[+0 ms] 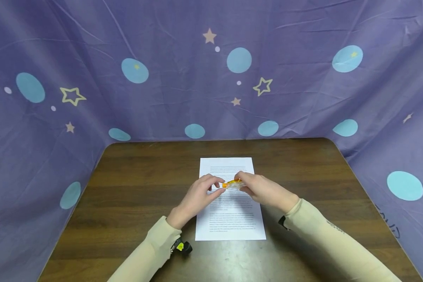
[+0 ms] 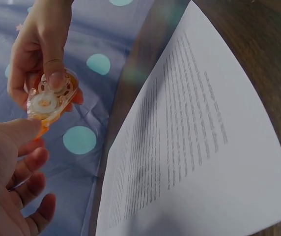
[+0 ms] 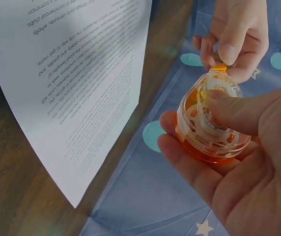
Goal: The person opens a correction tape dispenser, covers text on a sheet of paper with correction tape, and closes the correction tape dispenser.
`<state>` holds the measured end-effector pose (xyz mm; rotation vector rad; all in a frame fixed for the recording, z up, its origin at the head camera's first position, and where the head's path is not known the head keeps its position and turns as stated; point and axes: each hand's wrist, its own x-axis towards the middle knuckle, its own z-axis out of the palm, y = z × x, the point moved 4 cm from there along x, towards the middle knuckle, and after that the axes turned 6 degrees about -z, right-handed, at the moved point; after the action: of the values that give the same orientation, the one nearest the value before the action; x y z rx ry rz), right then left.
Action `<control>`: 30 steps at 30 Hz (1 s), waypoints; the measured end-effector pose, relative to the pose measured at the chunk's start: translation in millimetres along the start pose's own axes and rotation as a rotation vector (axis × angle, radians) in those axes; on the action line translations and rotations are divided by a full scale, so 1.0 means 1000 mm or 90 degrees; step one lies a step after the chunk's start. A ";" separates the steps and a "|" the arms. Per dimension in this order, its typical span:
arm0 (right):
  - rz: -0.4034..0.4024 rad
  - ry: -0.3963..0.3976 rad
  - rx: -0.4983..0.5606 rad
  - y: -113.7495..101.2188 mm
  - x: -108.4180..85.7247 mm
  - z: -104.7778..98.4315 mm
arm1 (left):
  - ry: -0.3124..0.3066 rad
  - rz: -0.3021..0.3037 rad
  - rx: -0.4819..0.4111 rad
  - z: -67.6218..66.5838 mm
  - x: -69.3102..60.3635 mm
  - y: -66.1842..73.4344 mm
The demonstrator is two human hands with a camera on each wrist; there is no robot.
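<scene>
A correction tape dispenser (image 1: 235,185) with a clear and orange body is held above a printed sheet of paper (image 1: 234,227). My right hand (image 1: 268,190) grips its body, the thumb lying across the clear side and the fingers beneath, as the right wrist view shows. White spools show through the dispenser's case (image 2: 44,103) in the left wrist view. At its narrow end is an orange cap (image 3: 219,68), which my left hand (image 1: 200,194) pinches between thumb and index finger. The other left fingers are loosely curled. The cap looks to be on the tip.
The sheet lies on a brown wooden table (image 1: 144,168), roughly at its middle. A purple cloth (image 1: 183,78) with stars and blue dots hangs behind the table and along both sides. Black straps with devices (image 1: 181,246) sit at the wrists.
</scene>
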<state>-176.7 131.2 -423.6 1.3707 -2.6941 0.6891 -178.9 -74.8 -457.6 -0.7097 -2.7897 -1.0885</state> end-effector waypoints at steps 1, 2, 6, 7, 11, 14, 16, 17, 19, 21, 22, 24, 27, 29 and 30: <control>-0.003 0.001 0.000 -0.001 0.000 0.000 | -0.001 0.000 -0.012 0.000 0.000 0.000; -0.005 0.002 0.000 -0.002 0.000 0.000 | -0.002 0.000 -0.021 0.001 0.000 0.001; -0.005 0.008 0.004 -0.004 0.000 -0.001 | 0.017 0.006 -0.067 0.001 0.001 -0.002; -0.005 0.010 0.007 -0.004 0.000 -0.001 | 0.022 0.008 -0.080 0.001 0.001 -0.003; -0.002 0.023 0.024 -0.003 -0.002 -0.002 | 0.029 -0.003 -0.137 0.002 0.001 -0.007; -0.004 0.027 0.031 -0.002 -0.002 -0.002 | 0.024 -0.021 -0.172 0.004 0.002 -0.009; -0.006 0.028 0.033 -0.002 -0.003 -0.002 | 0.019 -0.034 -0.185 0.005 0.001 -0.010; -0.007 0.029 0.033 -0.001 -0.003 -0.003 | 0.018 -0.038 -0.188 0.007 0.001 -0.011; -0.009 0.030 0.036 -0.001 -0.003 -0.003 | 0.015 -0.042 -0.188 0.009 0.000 -0.011; -0.012 0.031 0.045 -0.001 -0.003 -0.003 | 0.012 -0.040 -0.193 0.012 0.000 -0.011; -0.014 0.031 0.049 -0.001 -0.003 -0.004 | 0.008 -0.038 -0.199 0.013 0.000 -0.010; -0.021 0.030 0.060 -0.002 -0.002 -0.004 | 0.001 -0.034 -0.213 0.017 0.000 -0.010; -0.029 0.025 0.070 -0.002 0.000 -0.005 | -0.012 -0.040 -0.247 0.022 0.000 -0.010; -0.032 0.023 0.074 -0.002 0.001 -0.005 | -0.019 -0.047 -0.265 0.025 0.001 -0.010; -0.030 0.022 0.076 -0.002 0.001 -0.005 | -0.022 -0.050 -0.274 0.026 0.001 -0.010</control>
<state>-176.6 131.1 -418.3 1.4287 -2.6244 0.8737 -181.4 -63.9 -483.3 -0.6572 -2.6511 -1.7367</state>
